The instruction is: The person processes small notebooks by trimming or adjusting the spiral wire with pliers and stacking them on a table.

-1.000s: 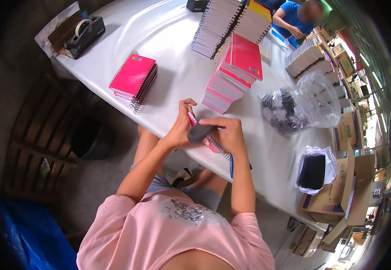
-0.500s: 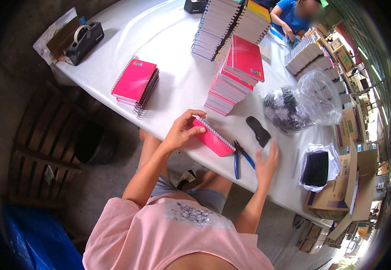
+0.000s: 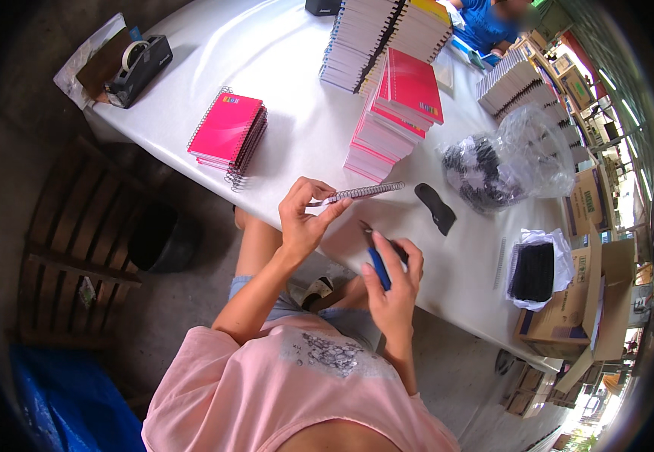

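My left hand [image 3: 303, 217] grips a spiral notebook [image 3: 365, 193] above the table's near edge, tilted so that its coil edge faces up. Around blue-handled cutting pliers [image 3: 376, 260] my right hand [image 3: 396, 290] is closed. The jaws point up toward the notebook, a little apart from it. Beyond the hands stands a tall stack of pink-covered books [image 3: 410, 87]. On the left lies a shorter stack of pink spiral notebooks [image 3: 225, 134]. A flat black curved piece [image 3: 435, 209] rests to the right of the notebook.
A tape dispenser [image 3: 139, 71] sits at the far left corner. Thick bound books [image 3: 357, 45] stand at the back. To the right are a clear bag of black coils [image 3: 478, 169], a bundle of black coils [image 3: 532, 271] and a cardboard box [image 3: 560, 316]. A co-worker [image 3: 485, 22] sits beyond.
My right hand has picked the pliers up from the table and moved left. My left hand has lifted the notebook and turned its coil edge up.
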Demonstrator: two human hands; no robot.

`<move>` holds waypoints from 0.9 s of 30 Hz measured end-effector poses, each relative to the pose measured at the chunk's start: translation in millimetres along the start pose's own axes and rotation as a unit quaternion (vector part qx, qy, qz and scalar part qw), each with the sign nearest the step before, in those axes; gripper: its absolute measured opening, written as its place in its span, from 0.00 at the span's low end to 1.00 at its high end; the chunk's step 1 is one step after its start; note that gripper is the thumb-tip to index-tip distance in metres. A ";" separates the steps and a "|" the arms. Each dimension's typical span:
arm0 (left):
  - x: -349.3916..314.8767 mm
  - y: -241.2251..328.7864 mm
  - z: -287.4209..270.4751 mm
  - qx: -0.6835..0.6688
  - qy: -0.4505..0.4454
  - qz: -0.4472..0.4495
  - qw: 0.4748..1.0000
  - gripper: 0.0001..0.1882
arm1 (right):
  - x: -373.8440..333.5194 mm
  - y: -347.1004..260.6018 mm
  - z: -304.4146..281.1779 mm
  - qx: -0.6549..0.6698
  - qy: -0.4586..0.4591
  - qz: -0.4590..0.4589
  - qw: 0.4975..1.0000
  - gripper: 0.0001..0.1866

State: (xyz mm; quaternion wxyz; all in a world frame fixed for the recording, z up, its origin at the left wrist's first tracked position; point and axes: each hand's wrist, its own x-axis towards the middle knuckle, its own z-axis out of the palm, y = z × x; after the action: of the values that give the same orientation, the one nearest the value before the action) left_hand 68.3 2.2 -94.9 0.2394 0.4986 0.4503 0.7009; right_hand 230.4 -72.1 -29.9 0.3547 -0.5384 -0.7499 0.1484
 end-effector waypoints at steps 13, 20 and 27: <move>-3.9 0.7 -13.1 0.168 0.032 0.193 0.966 0.15 | 29.7 -22.6 -4.7 -0.068 -0.075 -0.033 0.994 0.17; -8.4 -4.7 -8.3 0.166 0.053 0.259 0.950 0.18 | 26.3 9.3 -5.4 0.551 -0.335 0.290 0.707 0.23; -1.8 0.7 -18.1 0.150 0.115 0.197 0.962 0.18 | 0.7 31.0 10.4 0.245 -0.156 0.086 0.953 0.24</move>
State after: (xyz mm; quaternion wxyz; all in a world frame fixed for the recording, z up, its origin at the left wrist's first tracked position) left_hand 52.6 -6.6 -97.0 -0.0339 0.5238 0.4678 0.7111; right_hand 244.8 -58.1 -55.7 0.3407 -0.4674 -0.6871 0.4396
